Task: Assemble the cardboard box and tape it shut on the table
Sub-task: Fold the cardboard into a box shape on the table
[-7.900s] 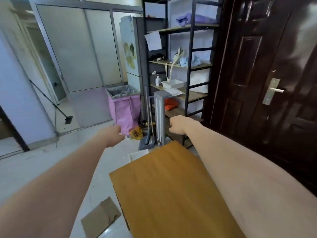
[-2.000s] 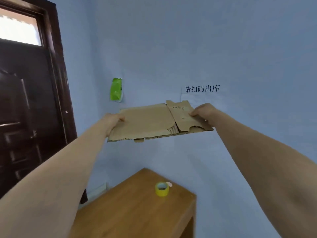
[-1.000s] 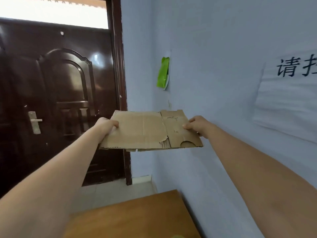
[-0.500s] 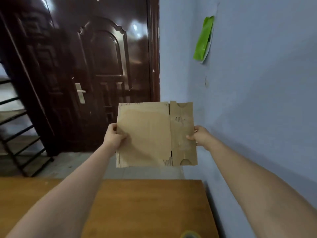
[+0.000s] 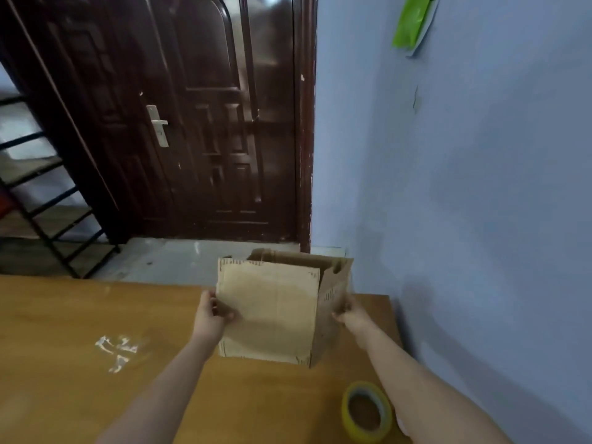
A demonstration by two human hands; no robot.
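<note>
While gripped, cardboard box point(image 5: 272, 312) (top open).

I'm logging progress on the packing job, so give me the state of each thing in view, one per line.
Cardboard box: partly opened up, top open, untaped, held over the table.
Left hand: grips the box's left edge.
Right hand: grips the box's right side.
Tape roll: lying flat on the table, untouched.
Door: closed.

Half-opened brown cardboard box point(image 5: 272, 312) over table point(image 5: 64, 331)
</note>
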